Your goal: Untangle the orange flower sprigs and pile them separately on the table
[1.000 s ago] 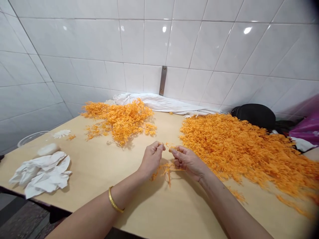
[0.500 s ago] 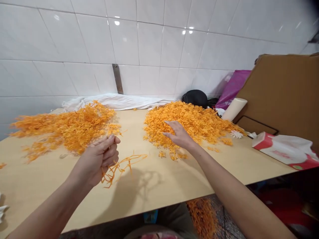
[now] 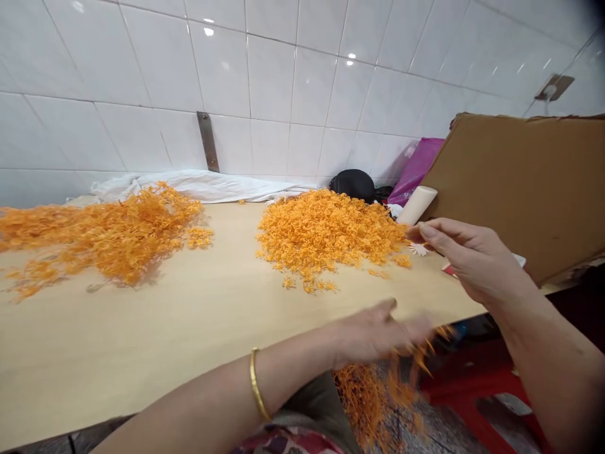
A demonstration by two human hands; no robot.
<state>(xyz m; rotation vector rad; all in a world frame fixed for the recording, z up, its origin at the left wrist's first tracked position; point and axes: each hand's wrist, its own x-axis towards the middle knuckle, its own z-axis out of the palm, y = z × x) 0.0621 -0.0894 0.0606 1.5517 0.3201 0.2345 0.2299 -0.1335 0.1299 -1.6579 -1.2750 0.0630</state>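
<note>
My left hand (image 3: 378, 334), with a gold bangle on its wrist, reaches across my body past the front edge of the wooden table (image 3: 155, 334). It is blurred, and orange plastic strands (image 3: 416, 359) hang or drop from its fingers above an orange heap on the floor (image 3: 363, 397). My right hand (image 3: 467, 255) is raised at the right, fingers loosely stretched, holding nothing I can see. A pile of small orange flower pieces (image 3: 326, 233) lies on the table centre, and a looser pile of orange sprigs (image 3: 108, 236) lies at the left.
A white cloth (image 3: 198, 186) lies along the tiled wall. A black pouch (image 3: 352, 183), a pink bag (image 3: 418, 167), a cream roll (image 3: 416, 205) and a large brown cardboard sheet (image 3: 520, 183) stand at the right. A red stool (image 3: 472, 384) shows below.
My view has turned right. My left hand carried the orange strands from the table middle across to the right, past the front edge. My right hand lifted off the centre pile and drew back.
</note>
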